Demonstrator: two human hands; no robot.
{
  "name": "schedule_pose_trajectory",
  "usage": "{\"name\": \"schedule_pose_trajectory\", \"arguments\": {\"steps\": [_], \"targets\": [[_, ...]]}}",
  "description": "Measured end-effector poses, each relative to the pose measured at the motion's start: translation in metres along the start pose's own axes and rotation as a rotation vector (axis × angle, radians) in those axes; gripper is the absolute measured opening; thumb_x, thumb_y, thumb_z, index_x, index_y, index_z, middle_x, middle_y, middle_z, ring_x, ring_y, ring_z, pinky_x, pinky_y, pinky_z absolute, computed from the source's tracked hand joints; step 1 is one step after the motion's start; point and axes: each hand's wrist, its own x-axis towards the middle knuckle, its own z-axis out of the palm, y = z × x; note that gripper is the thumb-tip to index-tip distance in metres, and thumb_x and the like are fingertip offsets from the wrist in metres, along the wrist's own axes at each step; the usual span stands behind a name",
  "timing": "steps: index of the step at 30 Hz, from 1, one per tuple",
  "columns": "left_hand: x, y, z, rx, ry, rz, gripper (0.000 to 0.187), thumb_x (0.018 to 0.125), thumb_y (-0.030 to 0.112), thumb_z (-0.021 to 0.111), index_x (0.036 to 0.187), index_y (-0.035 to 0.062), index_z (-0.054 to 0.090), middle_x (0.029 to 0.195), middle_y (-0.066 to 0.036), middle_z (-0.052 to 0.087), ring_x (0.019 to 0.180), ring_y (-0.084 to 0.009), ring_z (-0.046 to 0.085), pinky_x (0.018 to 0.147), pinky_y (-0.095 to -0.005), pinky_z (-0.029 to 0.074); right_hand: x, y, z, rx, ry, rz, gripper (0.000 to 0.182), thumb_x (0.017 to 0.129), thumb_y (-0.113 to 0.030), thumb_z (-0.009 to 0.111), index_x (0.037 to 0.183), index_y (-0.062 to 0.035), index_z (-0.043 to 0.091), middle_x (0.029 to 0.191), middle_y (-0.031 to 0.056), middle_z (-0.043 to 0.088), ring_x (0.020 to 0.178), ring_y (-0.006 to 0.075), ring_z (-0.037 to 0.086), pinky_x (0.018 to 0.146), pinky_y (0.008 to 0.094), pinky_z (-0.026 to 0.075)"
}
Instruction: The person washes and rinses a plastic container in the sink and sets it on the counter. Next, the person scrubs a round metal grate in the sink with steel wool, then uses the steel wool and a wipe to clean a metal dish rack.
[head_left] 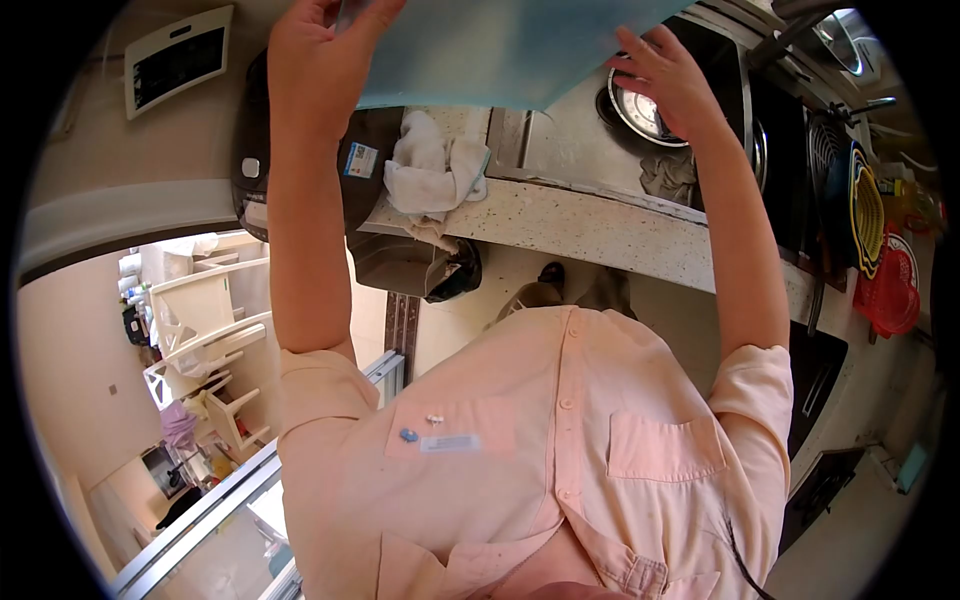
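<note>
Apparently light and bendy, the blue sheet, raised left of the metal pan, suits a hold at opposite edges. The left hand pinches one edge; whether the right hand grips or merely touches, I cannot tell.

A white towel is lying on the table. A gray rag is lying crumpled. White chairs are standing far off.

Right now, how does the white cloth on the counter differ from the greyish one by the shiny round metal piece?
The white cloth looks larger; the greyish cloth is smaller and darker. The white one trails over the front edge of the counter, while the greyish one lies beside the shiny round metal piece. Both are crumpled.
</note>
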Motion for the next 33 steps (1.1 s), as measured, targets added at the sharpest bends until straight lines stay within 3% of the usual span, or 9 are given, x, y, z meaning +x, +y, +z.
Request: {"name": "schedule_pose_trajectory", "arguments": {"steps": [5, 6, 8, 11, 16, 22, 26, 29, 33], "targets": [[0.000, 0.013, -0.019, -0.153, 0.193, 0.132, 0.037, 0.078, 0.009, 0.067, 0.112, 0.0005, 0.056, 0.092, -0.003, 0.060, 0.084, -0.0105, 0.055, 0.078, -0.0219, 0.042, -0.018, -0.079, 0.016, -0.015, 0.054, -0.143, 0.047, 0.087, -0.029, 0.058, 0.123, -0.0094, 0.036, 0.103, 0.0092, 0.057, 0.090, 0.0189, 0.056, 0.074, 0.0296, 0.046], [-0.003, 0.022, -0.018, -0.196, 0.196, 0.124, 0.036, 0.079, 0.010, 0.067, 0.112, 0.0014, 0.056, 0.091, -0.003, 0.060, 0.083, -0.0104, 0.054, 0.077, -0.0218, 0.042, -0.020, -0.080, 0.013, -0.012, 0.085, -0.173, 0.056, 0.084, -0.032, 0.061, 0.127, -0.0107, 0.032, 0.110, 0.0115, 0.056, 0.097, 0.0235, 0.054, 0.082, 0.0342, 0.044], [-0.013, -0.034, -0.017, 0.150, 0.150, 0.171, 0.036, 0.080, 0.011, 0.066, 0.114, 0.0051, 0.055, 0.087, 0.000, 0.056, 0.080, -0.0091, 0.051, 0.075, -0.0216, 0.041, 0.005, -0.020, -0.009, -0.078, 0.053, -0.100, 0.056, 0.082, -0.029, 0.064, 0.126, -0.0072, 0.037, 0.111, 0.0103, 0.055, 0.099, 0.0217, 0.054, 0.083, 0.0337, 0.046], [-0.028, -0.092, 0.010, 0.156, 0.065, 0.153, 0.038, 0.076, 0.012, 0.069, 0.112, 0.0073, 0.056, 0.085, 0.002, 0.052, 0.080, -0.0085, 0.049, 0.077, -0.0231, 0.040, 0.017, 0.055, -0.028, -0.352, -0.039, -0.065, 0.059, 0.080, -0.027, 0.067, 0.128, -0.0098, 0.037, 0.109, 0.0085, 0.057, 0.098, 0.0190, 0.056, 0.080, 0.0310, 0.046], [-0.026, -0.049, 0.005, -0.100, 0.136, 0.169, 0.037, 0.076, 0.008, 0.069, 0.110, 0.0058, 0.056, 0.081, 0.002, 0.049, 0.077, -0.0083, 0.047, 0.075, -0.0215, 0.040, -0.012, -0.025, -0.012, -0.038, 0.073, -0.231, 0.038, 0.079, -0.021, 0.067, 0.109, -0.0051, 0.049, 0.096, 0.0071, 0.059, 0.082, 0.0114, 0.054, 0.071, 0.0243, 0.043], [-0.030, -0.116, 0.039, 0.096, -0.069, 0.191, 0.035, 0.074, 0.005, 0.068, 0.106, 0.0051, 0.056, 0.082, -0.001, 0.048, 0.075, -0.0112, 0.048, 0.072, -0.0234, 0.041, -0.009, 0.067, -0.040, -0.030, 0.071, 0.164, 0.060, 0.078, -0.019, 0.068, 0.128, -0.0048, 0.038, 0.109, 0.0092, 0.058, 0.099, 0.0149, 0.053, 0.085, 0.0274, 0.041], [-0.024, -0.097, 0.027, 0.009, -0.228, 0.126, 0.038, 0.075, 0.001, 0.066, 0.111, 0.0014, 0.054, 0.093, 0.000, 0.049, 0.083, -0.0107, 0.045, 0.080, -0.0218, 0.037, -0.034, 0.033, -0.056, 0.105, 0.214, 0.090, 0.085, 0.078, -0.020, 0.068, 0.140, -0.0081, 0.010, 0.124, 0.0128, 0.049, 0.106, 0.0182, 0.049, 0.089, 0.0327, 0.039], [-0.008, -0.083, 0.015, 0.102, -0.317, 0.183, 0.041, 0.076, 0.001, 0.065, 0.115, 0.0031, 0.053, 0.096, 0.000, 0.051, 0.085, -0.0110, 0.046, 0.082, -0.0230, 0.038, -0.048, 0.020, -0.085, 0.175, 0.479, -0.064, 0.091, 0.074, -0.016, 0.072, 0.140, -0.0099, 0.009, 0.122, 0.0128, 0.048, 0.110, 0.0191, 0.047, 0.090, 0.0318, 0.038], [0.002, -0.068, 0.009, 0.155, -0.422, 0.236, 0.041, 0.075, 0.005, 0.066, 0.115, 0.0059, 0.055, 0.085, 0.000, 0.049, 0.079, -0.0110, 0.047, 0.078, -0.0237, 0.040, -0.079, -0.022, -0.093, -0.481, 0.412, -0.423, 0.069, 0.073, -0.012, 0.073, 0.129, -0.0051, 0.035, 0.113, 0.0095, 0.054, 0.100, 0.0139, 0.051, 0.084, 0.0263, 0.041]]}}
